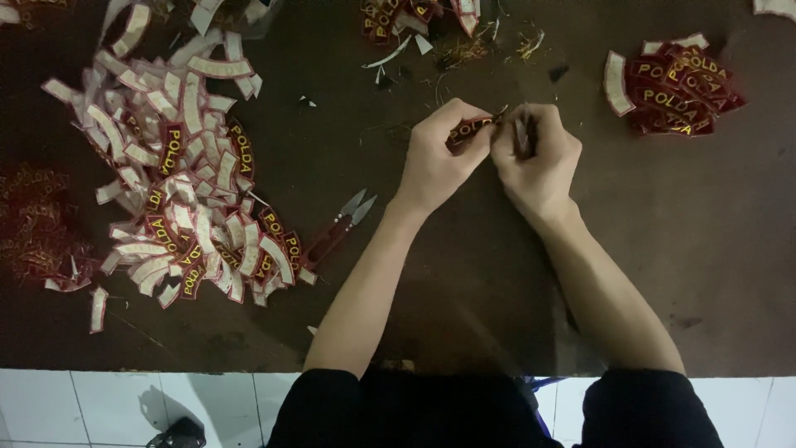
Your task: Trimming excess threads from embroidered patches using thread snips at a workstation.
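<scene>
Left hand (435, 162) pinches a small curved red patch (468, 130) between thumb and fingertips, closed on its near end. My right hand (537, 153) meets it at the patch's far end, fingers curled tight around something thin and pale that I cannot make out clearly; its fingertips touch or nearly touch the patch's right tip. Both hands sit knuckle to knuckle above the dark brown table (663, 249), forearms running back toward me.

The patch lies between the two hands, its long axis running roughly left to right and tilted slightly up toward my right hand. My left hand carries most of it; my right reaches only its end, so the left is the nearer and the one truly holding it.

Off to the left of my left hand, near my forearm, a pair of red-handled snips (336, 231) lies on the table, blades parted and pointing up and right toward my hands. Neither hand touches them; the left is the closer. Beyond the snips, well to the left, sprawls a big heap of patches (182, 182), many turned white side up. Well to the right of my right hand sits a smaller, neater stack (676, 87), red faces up. More scraps and threads (464, 46) lie past my hands at the far edge.
</scene>
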